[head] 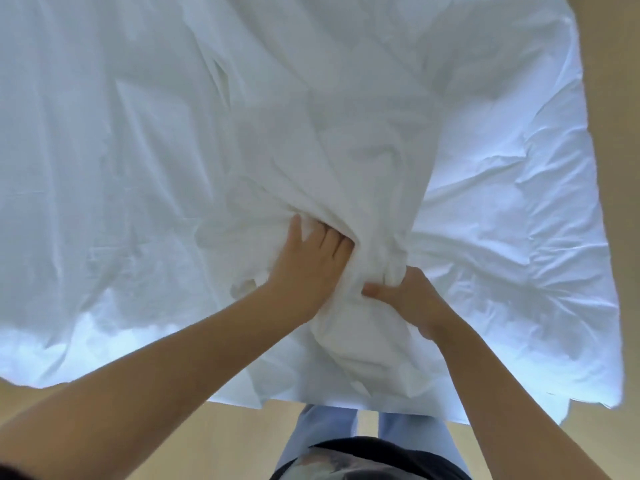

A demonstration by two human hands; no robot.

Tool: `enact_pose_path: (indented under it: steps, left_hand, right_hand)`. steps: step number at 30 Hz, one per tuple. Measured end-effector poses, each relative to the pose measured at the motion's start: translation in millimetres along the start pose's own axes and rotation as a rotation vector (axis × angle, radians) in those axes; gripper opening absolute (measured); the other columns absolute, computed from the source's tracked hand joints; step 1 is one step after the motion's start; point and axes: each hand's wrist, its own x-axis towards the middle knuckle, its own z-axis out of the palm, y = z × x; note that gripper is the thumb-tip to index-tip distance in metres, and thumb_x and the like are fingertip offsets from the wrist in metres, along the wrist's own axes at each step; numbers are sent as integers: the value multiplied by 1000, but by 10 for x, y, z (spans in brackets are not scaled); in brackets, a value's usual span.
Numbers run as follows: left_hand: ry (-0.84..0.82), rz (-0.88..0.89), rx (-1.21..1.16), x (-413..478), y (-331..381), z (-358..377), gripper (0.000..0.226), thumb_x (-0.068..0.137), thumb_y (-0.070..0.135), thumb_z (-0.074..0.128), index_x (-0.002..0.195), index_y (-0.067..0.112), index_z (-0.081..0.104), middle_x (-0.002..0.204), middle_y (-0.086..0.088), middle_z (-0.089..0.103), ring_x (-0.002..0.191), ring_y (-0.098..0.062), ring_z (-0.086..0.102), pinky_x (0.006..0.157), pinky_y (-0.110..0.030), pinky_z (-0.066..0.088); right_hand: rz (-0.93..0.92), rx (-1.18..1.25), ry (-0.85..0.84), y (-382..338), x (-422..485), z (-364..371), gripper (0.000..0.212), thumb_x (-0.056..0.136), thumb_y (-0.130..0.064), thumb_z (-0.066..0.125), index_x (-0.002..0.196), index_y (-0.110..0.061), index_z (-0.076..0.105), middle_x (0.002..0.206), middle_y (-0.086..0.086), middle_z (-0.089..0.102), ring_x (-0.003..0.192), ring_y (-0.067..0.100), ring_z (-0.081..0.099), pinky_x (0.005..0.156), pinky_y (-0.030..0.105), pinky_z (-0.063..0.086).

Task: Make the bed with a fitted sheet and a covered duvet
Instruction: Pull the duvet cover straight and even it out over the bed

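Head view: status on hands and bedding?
Right hand grips bunched fabric at near edge of bed. Left hand dug into its fold, grip unclear. Nothing in the way.

Single head view, wide-angle; looks steeply down and slightly forward from over the bed's near edge; close in; white bedding (138, 133) fills 9 to 3 o'clock; floor (620, 133) strips at 3 and 6 o'clock; wearer's legs (318, 441) at 6 o'clock.
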Motion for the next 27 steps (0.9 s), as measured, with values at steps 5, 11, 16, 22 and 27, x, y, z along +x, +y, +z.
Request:
enact_pose_path:
  steps: [5, 11, 16, 22, 27]
  left_hand:
    - [-72, 165, 225, 500, 124, 56, 83, 95, 24, 46, 145, 10, -18, 134, -20, 37, 121, -36, 41, 100, -49, 32]
    - [108, 232, -14, 473, -191, -171, 31, 87, 5, 42, 117, 6, 50, 104, -11, 62, 93, -30, 62, 60, -33, 37]
    - [181, -210, -192, -198, -1299, -227, 24, 73, 3, 51, 91, 9, 65, 84, -17, 68, 73, -37, 67, 60, -38, 49]
    - [-24, -343, -4, -281, -1332, 6, 42, 86, 25, 55, 124, 10, 43, 108, -7, 55, 99, -28, 55, 75, -36, 41]
    - [27, -222, 41, -157, -817, 23, 99, 77, 44, 54, 146, 13, -10, 150, -12, 9, 139, -31, 11, 109, -56, 5]
  right_hand:
    - [43, 345, 128, 44, 15, -24, 16, 89, -33, 61, 104, -28, 64, 99, -7, 72, 94, 13, 67, 80, 28, 54]
    - [27, 159, 522, 41, 144, -153, 19, 95, -33, 49, 85, -21, 61, 81, -2, 66, 74, 17, 63, 62, 28, 49]
    - [-80, -232, 674, 79, 178, -561, 25, 94, -28, 50, 88, -5, 58, 79, 8, 60, 78, 25, 55, 68, 37, 44]
    - [-66, -278, 618, 78, 320, -213, 29, 95, -29, 46, 94, -3, 59, 79, 7, 58, 78, 29, 56, 70, 39, 48]
    - [-14, -168, 632, 85, 347, -83, 27, 96, -29, 45, 81, -8, 54, 67, 0, 51, 68, 23, 51, 62, 29, 36]
